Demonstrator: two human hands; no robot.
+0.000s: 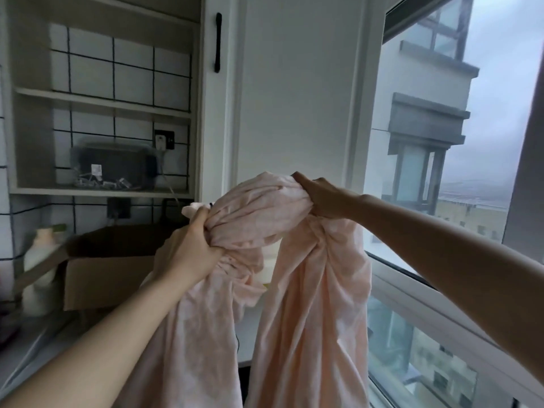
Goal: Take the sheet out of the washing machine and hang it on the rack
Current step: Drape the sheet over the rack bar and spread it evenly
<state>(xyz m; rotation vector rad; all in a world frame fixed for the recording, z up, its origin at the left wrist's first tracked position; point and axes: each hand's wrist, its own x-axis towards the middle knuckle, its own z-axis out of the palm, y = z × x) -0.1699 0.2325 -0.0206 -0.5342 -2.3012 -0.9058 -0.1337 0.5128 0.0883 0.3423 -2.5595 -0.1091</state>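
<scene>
**One pink sheet held up at centre frame**

Head view. No writing can be read. A small white label on the dark, translucent container on the shelf at left is too blurred to make out.

The left hand has its fingers curled tight round a twisted knot of the sheet. The right hand, slightly higher and to the right, grips the bunched top with its fingers wrapped into the cloth.

The fabric is thin, wrinkled and pale pink. Two long folds hang down and are cut off by the bottom edge.

An open brown cardboard box sits at lower left, partly hidden by the left forearm. A white bottle beside it is blurred. The window fills the right side.
</scene>
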